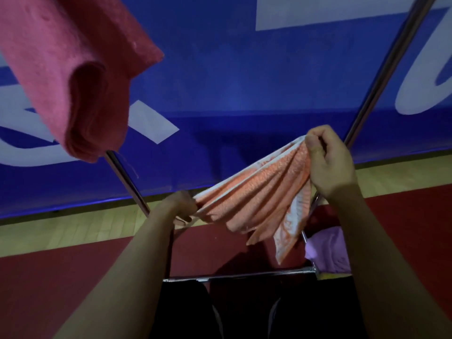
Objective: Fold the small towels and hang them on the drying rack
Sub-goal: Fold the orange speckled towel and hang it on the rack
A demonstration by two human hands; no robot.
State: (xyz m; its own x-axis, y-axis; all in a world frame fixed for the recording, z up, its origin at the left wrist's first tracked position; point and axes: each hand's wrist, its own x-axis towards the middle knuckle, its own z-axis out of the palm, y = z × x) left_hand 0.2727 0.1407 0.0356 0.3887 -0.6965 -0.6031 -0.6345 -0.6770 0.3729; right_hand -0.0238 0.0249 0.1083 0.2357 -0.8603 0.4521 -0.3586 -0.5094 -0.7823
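At centre frame, the left hand [182, 206] and right hand [329, 160] are pinching opposite ends of a limp, pleated orange-and-white patterned towel [254, 194], sagging between them above the metal drying rack [239, 276]. Light and floppy, it is likely handling best gripped by its corners; a folded pink terry towel [73, 77] is hanging at upper left.

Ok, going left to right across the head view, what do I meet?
Pink towel hanging on the rack, left hand, orange towel stretched between both hands, right hand, purple towel low on the rack.
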